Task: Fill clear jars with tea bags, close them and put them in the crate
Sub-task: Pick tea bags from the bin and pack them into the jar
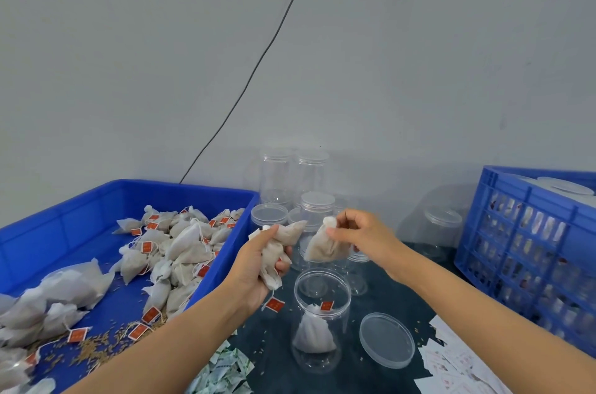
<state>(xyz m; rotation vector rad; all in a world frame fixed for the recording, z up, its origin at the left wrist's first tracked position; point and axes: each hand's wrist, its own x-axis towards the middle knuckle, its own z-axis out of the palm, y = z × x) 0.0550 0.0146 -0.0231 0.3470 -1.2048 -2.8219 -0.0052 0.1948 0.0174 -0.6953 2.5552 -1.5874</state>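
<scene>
An open clear jar (321, 322) stands on the dark table in front of me with one white tea bag (314, 334) and its red tag inside. My left hand (258, 268) grips a bunch of tea bags (277, 248) just left of the jar, a red tag dangling below. My right hand (361, 234) pinches a single tea bag (324, 248) by its knotted top, above and behind the jar's mouth. The jar's clear lid (386, 339) lies flat to the right. A blue slatted crate (529, 248) at right holds closed filled jars.
A blue tray (74, 206) at left holds many loose tea bags and spilled grain. Several empty clear jars (309, 181) stand at the back by the wall. Small paper packets (225, 371) and printed labels (458, 361) lie near the front edge.
</scene>
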